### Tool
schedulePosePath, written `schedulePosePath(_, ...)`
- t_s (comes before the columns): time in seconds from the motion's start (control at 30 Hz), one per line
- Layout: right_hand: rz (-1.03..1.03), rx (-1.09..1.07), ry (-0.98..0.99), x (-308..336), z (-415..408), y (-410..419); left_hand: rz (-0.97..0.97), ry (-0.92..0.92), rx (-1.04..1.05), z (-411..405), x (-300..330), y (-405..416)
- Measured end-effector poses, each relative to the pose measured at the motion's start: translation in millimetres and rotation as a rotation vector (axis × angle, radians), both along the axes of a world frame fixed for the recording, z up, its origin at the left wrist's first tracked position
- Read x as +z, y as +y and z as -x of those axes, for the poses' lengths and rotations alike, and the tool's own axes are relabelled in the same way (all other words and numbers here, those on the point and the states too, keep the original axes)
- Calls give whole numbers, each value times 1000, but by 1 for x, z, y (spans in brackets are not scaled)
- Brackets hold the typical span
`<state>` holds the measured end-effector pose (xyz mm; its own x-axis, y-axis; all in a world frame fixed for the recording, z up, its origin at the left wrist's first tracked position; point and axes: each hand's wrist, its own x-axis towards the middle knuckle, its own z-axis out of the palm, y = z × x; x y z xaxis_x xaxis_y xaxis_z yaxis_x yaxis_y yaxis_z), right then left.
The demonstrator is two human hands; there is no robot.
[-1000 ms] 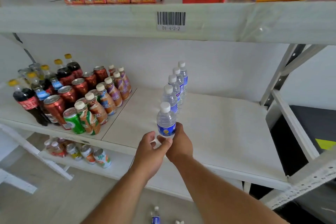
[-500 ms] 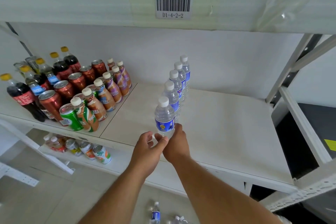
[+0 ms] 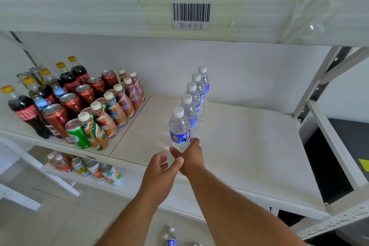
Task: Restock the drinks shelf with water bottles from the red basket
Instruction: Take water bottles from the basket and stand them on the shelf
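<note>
- While the sodas, cans and coffee bottles (image 3: 111, 110) filled the shelf's left section in tight rows, I kept the water in its own file on the bare white shelf (image 3: 249, 146), so each drink kept a separate lane.
- My left hand (image 3: 159, 168) hung slack and empty just short of the shelf edge, fingers loosely curled, gripping nothing; I judged it was there only to steady.
- The front water bottle (image 3: 179, 128) stood upright at the head of a row of water bottles (image 3: 196, 94) running back toward one o'clock, labels facing out for shoppers.
- My right hand (image 3: 191, 158) sat at that bottle's six o'clock, fingertips touching its base; whether it still gripped I could not tell.
- A spare bottle (image 3: 171, 237) showed below, at six o'clock; the red basket itself was out of sight.
</note>
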<state>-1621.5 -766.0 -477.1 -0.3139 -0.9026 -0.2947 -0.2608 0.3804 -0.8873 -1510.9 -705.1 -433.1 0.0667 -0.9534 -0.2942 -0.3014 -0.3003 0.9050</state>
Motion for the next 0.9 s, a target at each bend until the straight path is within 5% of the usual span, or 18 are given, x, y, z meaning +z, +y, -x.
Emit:
schedulePosePath(0.33,-36,53,-32,7,2,29,-16,3,15,-15,-1,30)
schedulePosePath(0.9,-154,45,-76,-26,-19,251,-176,-69,-122,-85,-35,190)
